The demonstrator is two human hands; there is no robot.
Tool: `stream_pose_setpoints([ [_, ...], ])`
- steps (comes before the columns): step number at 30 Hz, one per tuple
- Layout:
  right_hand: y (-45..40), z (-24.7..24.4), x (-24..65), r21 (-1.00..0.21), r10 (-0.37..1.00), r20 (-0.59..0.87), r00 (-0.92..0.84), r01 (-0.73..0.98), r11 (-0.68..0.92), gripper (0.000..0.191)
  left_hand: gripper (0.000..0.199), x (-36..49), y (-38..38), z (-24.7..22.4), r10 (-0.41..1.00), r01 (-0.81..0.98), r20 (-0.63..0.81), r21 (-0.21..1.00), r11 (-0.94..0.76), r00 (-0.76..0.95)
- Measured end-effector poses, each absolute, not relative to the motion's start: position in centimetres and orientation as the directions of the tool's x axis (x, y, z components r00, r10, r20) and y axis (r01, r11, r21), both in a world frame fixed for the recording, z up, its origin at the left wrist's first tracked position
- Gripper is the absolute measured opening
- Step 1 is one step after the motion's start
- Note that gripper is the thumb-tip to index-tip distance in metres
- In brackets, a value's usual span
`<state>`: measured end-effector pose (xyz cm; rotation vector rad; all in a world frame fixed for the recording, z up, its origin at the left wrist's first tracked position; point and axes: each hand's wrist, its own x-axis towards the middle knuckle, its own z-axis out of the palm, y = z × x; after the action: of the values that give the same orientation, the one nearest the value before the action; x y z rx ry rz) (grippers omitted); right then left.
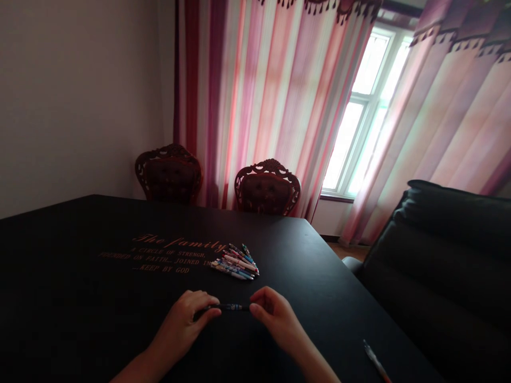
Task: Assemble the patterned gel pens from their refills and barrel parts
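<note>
A dark pen (233, 307) with a small patterned band lies level between my two hands, above the black table (99, 314). My left hand (191, 314) pinches its left end between thumb and fingers. At the pen's right end, my right hand (272, 311) closes thumb and forefinger on the tip. Just beyond my hands, a loose pile of several colourful pens (235, 262) rests on the table, beside the printed lettering.
Another pen (375, 359) lies alone near the table's right edge. Two carved chairs (170, 173) stand behind the far edge, before striped curtains. A black padded seat (443, 255) is at the right.
</note>
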<state>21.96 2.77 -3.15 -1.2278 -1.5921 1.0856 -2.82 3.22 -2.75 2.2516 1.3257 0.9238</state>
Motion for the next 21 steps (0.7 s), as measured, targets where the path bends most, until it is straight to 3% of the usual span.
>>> stream_pose_setpoints([
  [9,2.8,-3.6,21.8,-0.962,0.978,0.112,-0.174,0.229,0.151,0.028,0.026,-2.7,3.3,-2.6,0.883,0.644,0.321,0.605,-0.469,0.341],
  [13,3.1,-3.6,22.2,-0.982,0.980,0.052,-0.190,0.167,0.085,0.030,0.028,-2.8,3.4,-2.4,0.884,0.649,0.297,0.600,-0.467,0.362],
  [21,4.9,-2.9,26.0,-0.991,0.993,0.069,0.098,0.123,0.057,0.024,0.021,-3.9,4.3,-2.1,0.909,0.674,0.242,0.611,-0.415,0.340],
])
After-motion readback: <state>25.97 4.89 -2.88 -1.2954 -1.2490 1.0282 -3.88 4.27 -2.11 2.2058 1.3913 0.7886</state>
